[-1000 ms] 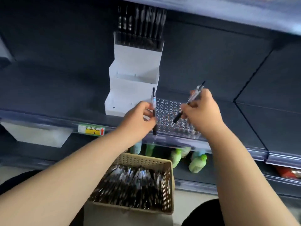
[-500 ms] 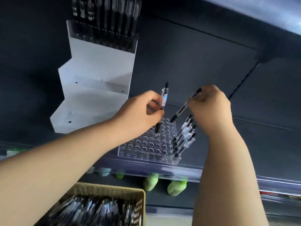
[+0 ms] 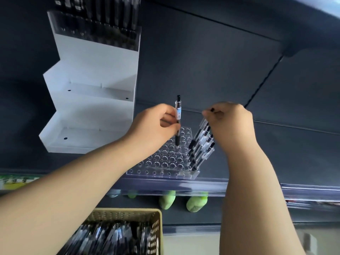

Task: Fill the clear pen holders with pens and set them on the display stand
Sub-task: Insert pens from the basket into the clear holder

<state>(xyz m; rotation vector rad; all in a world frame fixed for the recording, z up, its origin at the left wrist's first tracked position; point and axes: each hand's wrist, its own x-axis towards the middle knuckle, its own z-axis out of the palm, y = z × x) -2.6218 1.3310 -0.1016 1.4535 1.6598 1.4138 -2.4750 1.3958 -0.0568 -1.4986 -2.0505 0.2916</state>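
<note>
Left grip (image 3: pixel 152 129) pinches upright clear pen (image 3: pixel 178 115), black tip over holed clear holder (image 3: pixel 165 161) — right grip (image 3: pixel 230 126) pinches top of leaning pen (image 3: pixel 197 134).

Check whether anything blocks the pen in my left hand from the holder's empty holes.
Nothing visible does. The pen in the left hand hangs upright over open holes in the clear pen holder; the seated pens stand along its right edge.
</note>
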